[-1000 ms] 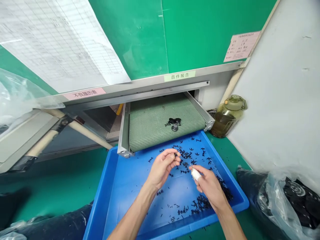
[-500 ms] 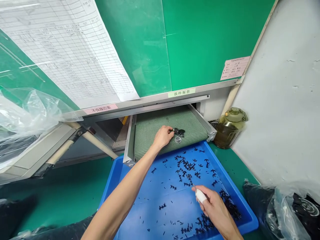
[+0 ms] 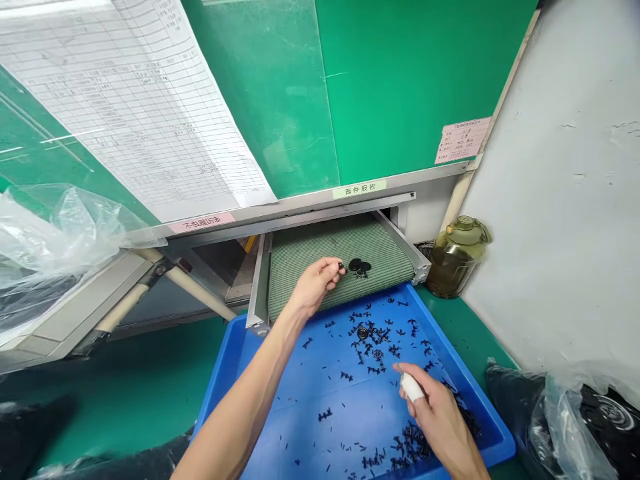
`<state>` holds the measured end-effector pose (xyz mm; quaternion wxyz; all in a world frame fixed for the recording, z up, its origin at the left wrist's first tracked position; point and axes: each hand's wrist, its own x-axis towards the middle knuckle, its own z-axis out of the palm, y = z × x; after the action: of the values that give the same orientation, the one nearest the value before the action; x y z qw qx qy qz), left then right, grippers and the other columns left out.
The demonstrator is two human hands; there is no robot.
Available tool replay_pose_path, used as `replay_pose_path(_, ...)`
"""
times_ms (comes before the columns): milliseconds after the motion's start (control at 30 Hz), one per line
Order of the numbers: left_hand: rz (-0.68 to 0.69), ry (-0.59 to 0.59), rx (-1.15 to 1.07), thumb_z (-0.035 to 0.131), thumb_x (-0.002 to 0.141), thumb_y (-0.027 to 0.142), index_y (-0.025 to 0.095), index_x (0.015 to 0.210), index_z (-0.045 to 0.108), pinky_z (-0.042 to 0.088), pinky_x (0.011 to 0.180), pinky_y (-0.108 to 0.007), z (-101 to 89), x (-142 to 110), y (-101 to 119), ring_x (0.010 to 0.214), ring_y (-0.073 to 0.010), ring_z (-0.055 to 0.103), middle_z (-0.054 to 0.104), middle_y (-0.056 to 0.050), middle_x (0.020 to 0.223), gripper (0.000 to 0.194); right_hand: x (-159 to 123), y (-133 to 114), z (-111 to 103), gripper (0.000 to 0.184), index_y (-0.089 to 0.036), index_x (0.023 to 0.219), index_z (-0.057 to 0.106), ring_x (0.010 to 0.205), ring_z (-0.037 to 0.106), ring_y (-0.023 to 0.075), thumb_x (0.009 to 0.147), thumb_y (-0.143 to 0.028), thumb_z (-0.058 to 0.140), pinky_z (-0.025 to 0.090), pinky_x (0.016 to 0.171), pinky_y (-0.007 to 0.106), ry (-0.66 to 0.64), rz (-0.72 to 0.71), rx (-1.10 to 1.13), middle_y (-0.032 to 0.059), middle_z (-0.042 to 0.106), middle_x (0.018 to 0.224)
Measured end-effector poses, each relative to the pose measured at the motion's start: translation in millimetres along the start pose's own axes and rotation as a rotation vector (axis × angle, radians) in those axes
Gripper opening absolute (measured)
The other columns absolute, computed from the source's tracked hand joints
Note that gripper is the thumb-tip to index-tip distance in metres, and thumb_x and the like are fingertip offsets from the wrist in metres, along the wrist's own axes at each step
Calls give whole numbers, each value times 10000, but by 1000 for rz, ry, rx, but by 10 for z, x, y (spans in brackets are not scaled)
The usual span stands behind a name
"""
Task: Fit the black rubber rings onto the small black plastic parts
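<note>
My left hand (image 3: 315,285) reaches over the green conveyor belt (image 3: 310,257), its fingers pinched on a small black part beside a cluster of round black parts (image 3: 359,267) lying on the belt. My right hand (image 3: 434,413) hovers over the blue tray (image 3: 235,373), closed on a small white-handled tool (image 3: 411,387). A round black part (image 3: 363,332) lies in the tray among several small black plastic scraps (image 3: 375,340).
An olive water jug (image 3: 456,256) stands right of the belt against a white wall. Clear bags of black parts (image 3: 590,413) sit at right. A clear bag (image 3: 55,233) and paper charts (image 3: 125,107) are at left. Green table surface surrounds the tray.
One round part has dropped from the belt into the tray. My left hand has pulled back slightly from the parts cluster, pinching a small piece. My right hand stayed over the tray.
</note>
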<state>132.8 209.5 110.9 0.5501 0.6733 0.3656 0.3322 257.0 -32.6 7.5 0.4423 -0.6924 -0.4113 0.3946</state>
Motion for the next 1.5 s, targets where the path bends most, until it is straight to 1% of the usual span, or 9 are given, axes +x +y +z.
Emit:
replay_pose_path(100, -59, -125, -418, 652, 786, 351, 131, 924, 591, 296, 493, -188, 113, -486, 35, 574, -60, 433, 602, -45, 805, 267, -15, -194, -53, 412, -209, 1097, 622, 540, 523, 140, 763, -207, 381, 440, 495, 250, 80, -156, -159, 30, 640, 761)
replay_pose_path(167, -88, -165, -562, 671, 785, 335, 133, 905, 598, 265, 482, -190, 200, -752, 48, 549, -50, 411, 604, -36, 776, 246, -36, -359, -69, 350, -215, 1068, 626, 586, 566, 154, 815, -233, 385, 469, 526, 259, 143, -280, -215, 35, 652, 763)
replay_pose_path(367, -127, -206, -589, 693, 772, 334, 144, 915, 644, 262, 509, -219, 343, -1172, 99, 547, -58, 418, 642, -43, 758, 242, -143, -807, -64, 218, -224, 991, 639, 746, 607, 142, 898, -240, 442, 503, 656, 236, 220, -574, -252, 43, 638, 862)
replay_pose_path(533, -159, -243, -564, 699, 762, 354, 145, 979, 674, 278, 524, -230, 365, -1313, 147, 584, -79, 445, 641, -53, 788, 302, -224, -953, -65, 298, -220, 1100, 626, 765, 605, 139, 922, -167, 393, 498, 680, 248, 270, -726, -380, 55, 626, 868)
replay_pose_path(667, -201, -247, -643, 681, 783, 331, 149, 938, 665, 304, 543, -224, 381, -1373, 139, 607, -86, 468, 630, -50, 780, 239, -254, -970, -70, 306, -226, 1108, 630, 739, 598, 134, 928, -162, 391, 493, 662, 249, 280, -735, -441, 51, 624, 852)
replay_pose_path(900, -282, -242, -813, 696, 767, 216, 153, 905, 666, 323, 553, -196, 409, -1449, 68, 629, -70, 486, 614, -31, 772, 154, -299, -958, -50, 310, -238, 1119, 621, 747, 594, 128, 936, -174, 379, 492, 660, 244, 214, -678, -415, 39, 622, 863)
replay_pose_path(1033, -310, -204, -790, 715, 753, 215, 143, 947, 672, 349, 562, -201, 418, -1496, 50, 654, -85, 511, 628, -44, 786, 211, -348, -980, -31, 309, -227, 1101, 628, 730, 601, 130, 932, -176, 374, 492, 649, 239, 233, -681, -438, 38, 628, 842)
replay_pose_path(1300, -312, -167, -796, 757, 705, 188, 140, 762, 604, 349, 544, -175, 433, -1567, -30, 621, -61, 498, 651, -45, 797, 170, -431, -925, 43, 265, -205, 919, 617, 699, 572, 138, 908, -140, 361, 462, 656, 249, 264, -649, -577, 38, 590, 789)
replay_pose_path(1500, -311, -143, -770, 761, 700, 185, 142, 760, 605, 389, 569, -178, 446, -1603, -60, 617, -65, 527, 643, -26, 745, 172, -442, -902, 55, 261, -193, 948, 604, 720, 557, 148, 888, -104, 366, 448, 662, 257, 276, -660, -621, 44, 573, 809)
